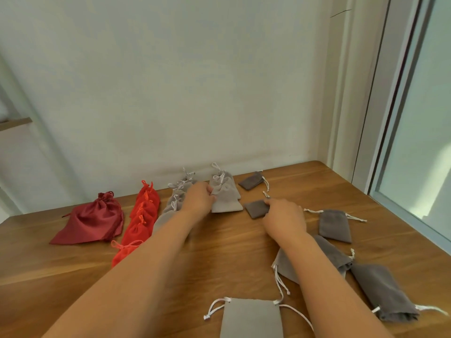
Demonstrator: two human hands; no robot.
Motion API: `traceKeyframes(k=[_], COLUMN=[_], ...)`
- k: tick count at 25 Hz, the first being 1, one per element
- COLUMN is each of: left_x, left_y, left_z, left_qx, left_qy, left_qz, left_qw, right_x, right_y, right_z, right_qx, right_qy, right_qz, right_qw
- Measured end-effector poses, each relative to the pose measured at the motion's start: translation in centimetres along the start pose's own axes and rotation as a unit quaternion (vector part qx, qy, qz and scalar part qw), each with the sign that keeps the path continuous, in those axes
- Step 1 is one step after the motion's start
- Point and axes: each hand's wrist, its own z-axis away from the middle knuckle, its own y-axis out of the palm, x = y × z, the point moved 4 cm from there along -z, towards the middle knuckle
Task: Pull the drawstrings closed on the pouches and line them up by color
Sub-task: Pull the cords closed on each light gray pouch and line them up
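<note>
While both hands work at the far middle of the wooden table (231,252), the count stands as follows.

Item in hand: small dark grey pouch (256,209), flat on the table just left of the right hand (284,219). Its long axis runs roughly left to right, tilted a little; its cord end appears to point far-right, under the fingertips. The right hand's fingers lie close together on its right edge; whether they pinch the cord cannot be told.

Second item: light grey pouch (227,200), nearest of a short overlapping column of three or so, mouths pointing far toward the wall (195,93). The left hand (199,197) curls its fingers onto this pouch's left edge at the gathered neck.

Done, by appearance:
- dark red satin pouch (90,219), cinched, far left, neck pointing far.
- orange-red row (140,215), several cinched pouches overlapping in a near-to-far column.
- light grey row (174,198), same arrangement, partly hidden behind the left forearm.
- one more small dark grey pouch (252,180), far, cord trailing right.

Left, by judgement:
- mid-grey pouch (335,225) at right, cords out both sides, mouth far.
- two mid-grey pouches (336,254) overlapping under the right forearm.
- long dark grey pouch (383,291), near right, lying diagonally, mouth near-right.
- flat light grey pouch (251,318), nearest, mouth far, open and uncinched.

Estimate: somewhat over half sorted; the greys on the right remain loose and unaligned.
</note>
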Motion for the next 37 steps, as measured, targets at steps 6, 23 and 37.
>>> traceKeyframes(k=[6,23,37], left_x=[-2.4,-1.1,5.2], left_y=[-3.1,-1.5,-7.3], left_z=[1.9,16.5,11.0], left_qx=[-0.075,0.36,0.033], left_qy=[0.039,0.171,0.096], left_qz=[-0.139,0.044,0.249], left_qw=[0.987,0.916,0.963], right_x=[0.1,1.2,7.3], right_y=[-0.2,-0.2,-0.3], right_z=[0.3,1.1,4.5], right_qx=[-0.009,-0.097,0.212], right_qy=[0.002,0.02,-0.253], right_qz=[-0.01,-0.124,-0.413], right_qw=[1.0,0.987,0.849])
